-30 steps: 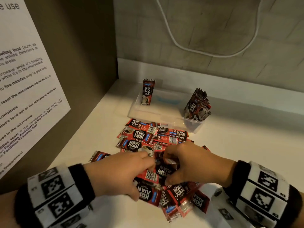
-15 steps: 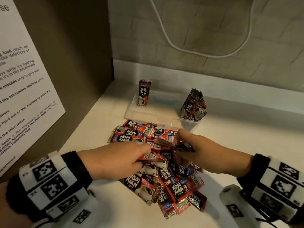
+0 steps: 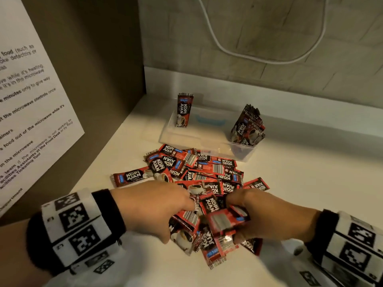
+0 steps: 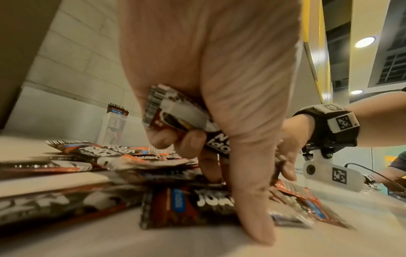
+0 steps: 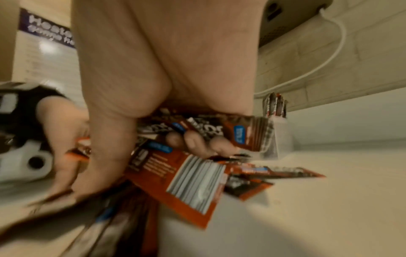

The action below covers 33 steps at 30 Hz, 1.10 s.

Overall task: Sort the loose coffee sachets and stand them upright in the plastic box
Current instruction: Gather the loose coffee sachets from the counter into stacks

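The left hand (image 3: 152,208) curls its fingers (image 4: 189,144) round one red-and-black foil coffee sachet (image 4: 182,120), held off the counter with its long axis slanting down toward the thumb side, crimped end uppermost. Just beside it, the right hand (image 3: 267,216) clutches a small bundle of sachets (image 5: 219,130) lying crosswise in the curled fingers (image 5: 195,140), their blue-tagged ends poking out past the little-finger side; the wrist view is blurred, so their number is unclear. Under and beyond both hands the loose pile of sachets (image 3: 199,168) lies flat on the pale countertop (image 3: 310,193), pointing every way. Further ahead stands the clear plastic box (image 3: 207,139), with a single upright sachet (image 3: 184,109) at its left end and a leaning cluster of sachets (image 3: 247,126) at its right end; the box's middle is bare. To the right of the right hand the counter runs open; left of the left hand rises a brown side panel (image 3: 93,79) bearing a white printed notice (image 3: 27,104).
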Each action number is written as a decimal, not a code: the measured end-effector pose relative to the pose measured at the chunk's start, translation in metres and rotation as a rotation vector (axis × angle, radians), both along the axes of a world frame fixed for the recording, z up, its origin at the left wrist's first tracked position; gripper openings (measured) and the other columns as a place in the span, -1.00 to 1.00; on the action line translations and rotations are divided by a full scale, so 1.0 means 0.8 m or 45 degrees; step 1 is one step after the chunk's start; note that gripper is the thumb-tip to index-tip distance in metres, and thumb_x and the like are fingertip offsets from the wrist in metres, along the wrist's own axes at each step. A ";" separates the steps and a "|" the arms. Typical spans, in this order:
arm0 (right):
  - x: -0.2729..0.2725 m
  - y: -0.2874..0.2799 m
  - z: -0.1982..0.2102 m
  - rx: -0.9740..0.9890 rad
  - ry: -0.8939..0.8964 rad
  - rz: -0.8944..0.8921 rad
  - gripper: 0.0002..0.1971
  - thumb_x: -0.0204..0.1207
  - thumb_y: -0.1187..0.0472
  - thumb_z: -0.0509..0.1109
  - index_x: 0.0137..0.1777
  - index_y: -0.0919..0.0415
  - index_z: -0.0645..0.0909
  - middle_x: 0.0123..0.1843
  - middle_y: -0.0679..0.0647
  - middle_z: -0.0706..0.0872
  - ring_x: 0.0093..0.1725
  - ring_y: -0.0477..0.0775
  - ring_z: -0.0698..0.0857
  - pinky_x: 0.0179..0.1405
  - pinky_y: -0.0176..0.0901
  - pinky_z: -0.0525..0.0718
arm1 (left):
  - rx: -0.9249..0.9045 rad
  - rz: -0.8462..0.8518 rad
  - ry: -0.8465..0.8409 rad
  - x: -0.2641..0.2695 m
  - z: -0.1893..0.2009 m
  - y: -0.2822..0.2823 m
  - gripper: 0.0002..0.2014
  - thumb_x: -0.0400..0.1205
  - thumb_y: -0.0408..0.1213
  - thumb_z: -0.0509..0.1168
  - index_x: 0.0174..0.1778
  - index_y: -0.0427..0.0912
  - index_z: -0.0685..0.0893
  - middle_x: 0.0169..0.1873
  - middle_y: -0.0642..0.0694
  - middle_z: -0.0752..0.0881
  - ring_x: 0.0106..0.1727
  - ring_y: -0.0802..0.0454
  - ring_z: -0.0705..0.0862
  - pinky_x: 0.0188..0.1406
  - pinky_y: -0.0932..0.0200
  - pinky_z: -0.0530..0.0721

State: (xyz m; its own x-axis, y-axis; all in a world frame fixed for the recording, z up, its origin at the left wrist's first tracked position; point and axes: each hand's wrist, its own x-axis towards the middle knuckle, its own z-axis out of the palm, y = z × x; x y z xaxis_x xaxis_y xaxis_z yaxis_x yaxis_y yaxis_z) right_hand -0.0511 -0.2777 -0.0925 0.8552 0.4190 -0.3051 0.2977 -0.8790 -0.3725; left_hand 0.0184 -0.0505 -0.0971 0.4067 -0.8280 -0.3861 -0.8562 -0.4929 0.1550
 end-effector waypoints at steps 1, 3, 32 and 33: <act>0.004 -0.004 0.004 0.042 -0.006 -0.031 -0.66 0.23 0.00 0.66 -0.07 -0.08 0.61 -0.12 -0.28 0.66 -0.11 -0.32 0.62 -0.19 -0.56 0.47 | -0.002 0.006 -0.017 0.001 0.000 -0.002 -0.54 0.43 -0.02 0.50 0.21 0.03 0.54 -0.06 0.13 0.46 -0.05 0.11 0.45 -0.11 0.10 0.50; 0.013 -0.012 0.012 0.152 -0.025 -0.131 -0.74 0.28 0.05 0.65 -0.19 -0.11 0.59 -0.24 -0.28 0.65 -0.20 -0.32 0.63 -0.27 -0.51 0.47 | -0.009 0.019 -0.013 0.004 0.000 -0.003 -0.50 0.44 -0.01 0.50 0.28 0.05 0.55 0.09 0.09 0.54 0.09 0.06 0.53 -0.02 0.07 0.56; 0.064 0.034 -0.002 0.131 -0.055 -0.309 -0.22 -0.03 -0.09 0.76 0.21 0.05 0.55 0.13 -0.09 0.74 0.06 -0.04 0.71 0.10 -0.08 0.68 | -0.279 0.377 -0.052 0.056 -0.009 -0.015 -0.79 0.59 -0.02 0.39 -0.01 -0.05 0.62 -0.29 0.07 0.62 -0.28 0.13 0.58 -0.31 0.15 0.55; 0.061 0.035 -0.004 0.101 -0.058 -0.318 -0.19 -0.05 -0.10 0.76 0.22 0.05 0.52 0.14 -0.09 0.74 0.07 -0.02 0.71 0.11 -0.04 0.69 | -0.307 0.380 -0.071 0.057 -0.007 -0.014 -0.86 0.61 -0.07 0.36 -0.07 -0.05 0.62 -0.32 0.07 0.62 -0.29 0.12 0.58 -0.31 0.13 0.56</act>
